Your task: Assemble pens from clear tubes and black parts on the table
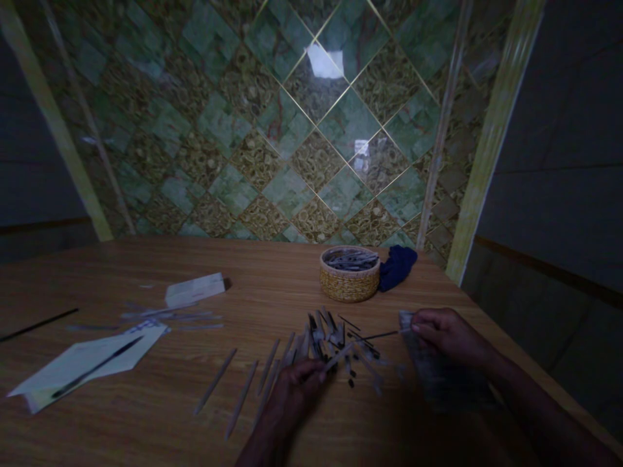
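My left hand [300, 387] is at the lower middle, its fingers closed round one end of a pale stick [339, 356]. Just beyond it lies a loose pile of pale and dark pen-like pieces [321, 331], with small black caps [351, 383] beside it. Over on the right, my right hand [445, 332] pinches a thin dark rod [379, 335] that points left toward the pile. Beneath that hand is a blurred greyish flat bundle [438, 376]. Several pale sticks [242, 399] lie side by side left of my left hand.
A round woven basket [349, 285] full of thin sticks stands behind the pile, touching a dark blue cloth [398, 266]. At left are a white box [195, 289], clear strips [199, 316], papers [97, 360] with a dark pen [97, 368], and a black rod [41, 323]. A tiled wall rises behind.
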Action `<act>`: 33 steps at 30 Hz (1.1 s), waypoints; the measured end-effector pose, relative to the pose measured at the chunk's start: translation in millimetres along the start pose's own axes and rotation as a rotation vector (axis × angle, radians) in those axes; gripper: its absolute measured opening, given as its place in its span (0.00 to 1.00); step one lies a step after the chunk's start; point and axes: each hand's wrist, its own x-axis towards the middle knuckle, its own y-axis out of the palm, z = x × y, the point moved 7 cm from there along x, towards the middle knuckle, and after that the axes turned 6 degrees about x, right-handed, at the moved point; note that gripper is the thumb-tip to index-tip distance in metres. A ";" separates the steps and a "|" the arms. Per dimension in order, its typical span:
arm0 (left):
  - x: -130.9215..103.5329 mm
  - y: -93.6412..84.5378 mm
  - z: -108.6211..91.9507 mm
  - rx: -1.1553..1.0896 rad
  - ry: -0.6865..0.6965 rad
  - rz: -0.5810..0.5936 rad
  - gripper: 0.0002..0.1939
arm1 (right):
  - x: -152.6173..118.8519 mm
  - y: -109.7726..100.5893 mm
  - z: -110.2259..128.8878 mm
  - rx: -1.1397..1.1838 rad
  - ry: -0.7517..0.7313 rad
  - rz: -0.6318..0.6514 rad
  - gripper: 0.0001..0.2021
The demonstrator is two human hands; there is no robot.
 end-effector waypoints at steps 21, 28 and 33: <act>1.3 3.0 2.7 0.068 0.074 0.047 0.14 | -2.9 -1.8 6.8 -0.027 -0.003 0.070 0.13; -2.8 7.1 -5.3 0.035 0.085 0.095 0.13 | -2.4 0.0 4.8 -0.025 -0.005 0.120 0.13; -2.5 10.1 -2.8 0.025 0.116 0.125 0.11 | -0.6 2.0 -2.4 0.005 0.070 0.131 0.12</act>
